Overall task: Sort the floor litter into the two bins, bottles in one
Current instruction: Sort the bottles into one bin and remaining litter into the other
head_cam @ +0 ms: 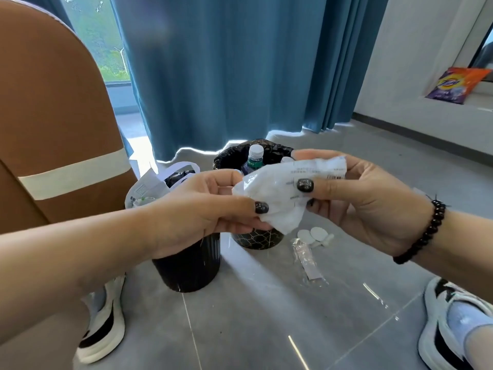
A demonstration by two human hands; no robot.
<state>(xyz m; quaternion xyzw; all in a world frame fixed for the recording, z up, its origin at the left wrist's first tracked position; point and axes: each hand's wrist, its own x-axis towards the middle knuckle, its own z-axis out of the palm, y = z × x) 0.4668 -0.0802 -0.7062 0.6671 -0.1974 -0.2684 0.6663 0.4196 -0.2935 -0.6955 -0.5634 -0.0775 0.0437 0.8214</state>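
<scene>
A crumpled white paper with printed text (280,193) is held in the air between both hands, above the bins. My left hand (202,212) pinches its lower left edge; my right hand (354,198) grips its upper right part. Behind the paper stands a black bin with a gold hexagon pattern and black liner (256,240), holding a plastic bottle with a white cap (253,160). To its left is a ribbed black bin (186,271) with white plastic bags (149,188) in its top. On the floor lie a clear wrapper (306,263) and small white round pieces (314,236).
A brown armchair (53,116) fills the left side. Blue curtains (226,70) hang behind the bins. My two shoes (102,324) (453,327) flank the grey tiled floor. A detergent bag (458,85) sits on a ledge at the right.
</scene>
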